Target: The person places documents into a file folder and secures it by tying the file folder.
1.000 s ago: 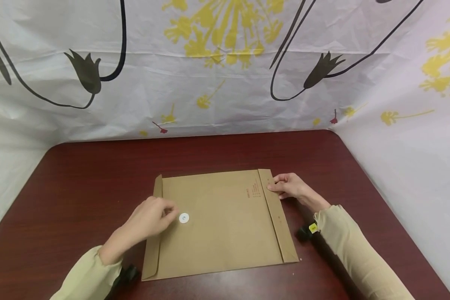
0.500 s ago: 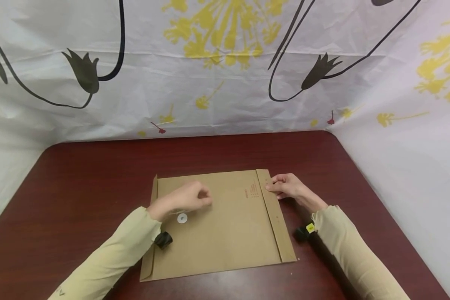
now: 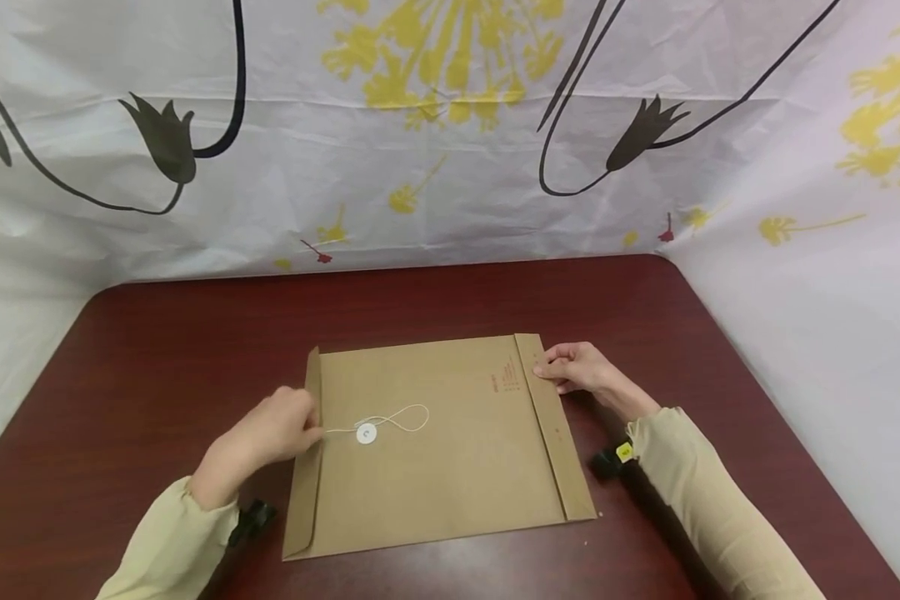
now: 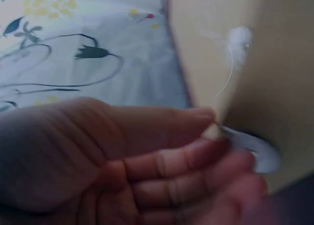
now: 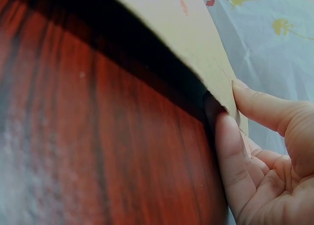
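Note:
A brown kraft paper document envelope [image 3: 435, 467] lies on the table, its folded flap [image 3: 302, 508] at the left. Beside that flap is a white button disc [image 3: 366, 433], with a thin white string [image 3: 420, 407] looping out to its right. Thumb and fingers of my left hand [image 3: 273, 429] pinch the string at the flap, and the line runs fairly straight from there to the disc. A second white disc [image 4: 265, 154] shows by the fingertips in the left wrist view. My right hand [image 3: 581, 368] holds the envelope's right edge between thumb and fingers.
The dark red wooden table [image 3: 195, 350] reaches back to a white printed curtain [image 3: 450, 225], which also hangs along both sides. Dark wrist-worn devices sit under both wrists, the right one [image 3: 607, 462] near the envelope's right edge.
My left hand swept right over the envelope, then came back left to the flap. The string's loop now lies in view on the paper. My right hand keeps its place on the edge.

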Motion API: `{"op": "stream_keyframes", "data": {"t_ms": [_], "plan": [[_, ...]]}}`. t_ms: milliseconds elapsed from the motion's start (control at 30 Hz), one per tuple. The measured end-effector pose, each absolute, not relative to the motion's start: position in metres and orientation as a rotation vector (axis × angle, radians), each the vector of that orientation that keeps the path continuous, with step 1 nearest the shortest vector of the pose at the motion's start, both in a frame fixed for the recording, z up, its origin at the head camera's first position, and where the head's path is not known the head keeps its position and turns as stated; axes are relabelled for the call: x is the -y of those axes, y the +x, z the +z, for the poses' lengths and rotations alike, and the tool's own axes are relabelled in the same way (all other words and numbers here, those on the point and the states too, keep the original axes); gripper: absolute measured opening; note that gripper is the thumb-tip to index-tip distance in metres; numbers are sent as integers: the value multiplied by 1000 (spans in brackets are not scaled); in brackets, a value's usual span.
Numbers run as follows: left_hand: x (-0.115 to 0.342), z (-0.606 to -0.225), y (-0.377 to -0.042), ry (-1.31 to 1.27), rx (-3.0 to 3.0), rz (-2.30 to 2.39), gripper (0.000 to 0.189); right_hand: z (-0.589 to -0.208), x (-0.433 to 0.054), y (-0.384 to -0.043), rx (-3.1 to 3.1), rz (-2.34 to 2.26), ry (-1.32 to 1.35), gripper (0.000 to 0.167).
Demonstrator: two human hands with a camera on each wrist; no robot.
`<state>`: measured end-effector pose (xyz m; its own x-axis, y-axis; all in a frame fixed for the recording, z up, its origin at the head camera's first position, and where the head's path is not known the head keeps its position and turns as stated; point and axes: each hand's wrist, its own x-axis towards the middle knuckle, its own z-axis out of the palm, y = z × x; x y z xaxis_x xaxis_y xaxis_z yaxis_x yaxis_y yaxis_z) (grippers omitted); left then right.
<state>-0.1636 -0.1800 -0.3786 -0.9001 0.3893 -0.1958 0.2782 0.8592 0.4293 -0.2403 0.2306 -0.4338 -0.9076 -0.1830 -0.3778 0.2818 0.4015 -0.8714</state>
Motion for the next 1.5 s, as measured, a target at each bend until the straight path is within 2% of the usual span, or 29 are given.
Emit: {"op": "stream_keyframes", "data": {"t_ms": [200, 933, 1233, 1500], "plan": [[178, -405, -162, 596, -2767, 669, 25, -433, -231, -239, -2246, -1520, 66, 26], [130, -415, -192, 572, -2887, 730, 26, -436, -233, -238, -2246, -1550, 78, 23], [107, -419, -168, 724, -3110, 467, 32, -436, -230, -239, -2246, -1539, 86, 23], [101, -425, -133, 987, -3161, 296, 25, -436, -230, -240, -2252, -1534, 120, 21]]}}
